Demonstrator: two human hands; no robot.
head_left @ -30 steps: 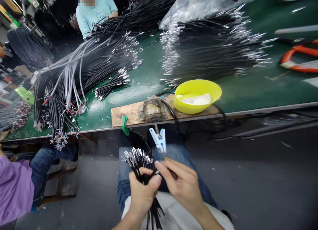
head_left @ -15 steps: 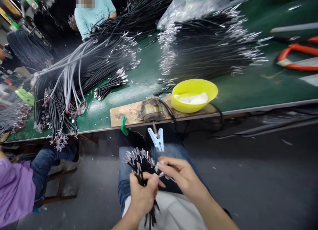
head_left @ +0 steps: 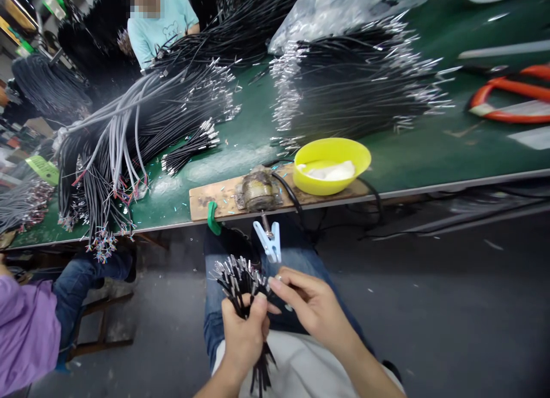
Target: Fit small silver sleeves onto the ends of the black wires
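My left hand is wrapped round a bundle of short black cables, held upright above my lap. Stripped, silvery wire ends fan out at its top, and the black tails hang below my fist. To the right of these ends, my right hand has thumb and forefinger pinched close together beside the bundle. What sits between those fingertips is too small to make out. Just beyond my hands, a light blue clothespin hangs at the shaft of a small motor, which is fixed on a wooden board.
A yellow bowl with white stuff in it stands on the board, beside a green clamp. Black cable piles and grey cables cover much of the green table. Orange-handled scissors lie right. Two people sit nearby.
My left thumb has lifted and shifted slightly left, away from the right fingertips. My right hand stays in a pinch by the wire ends. The view has shifted slightly.
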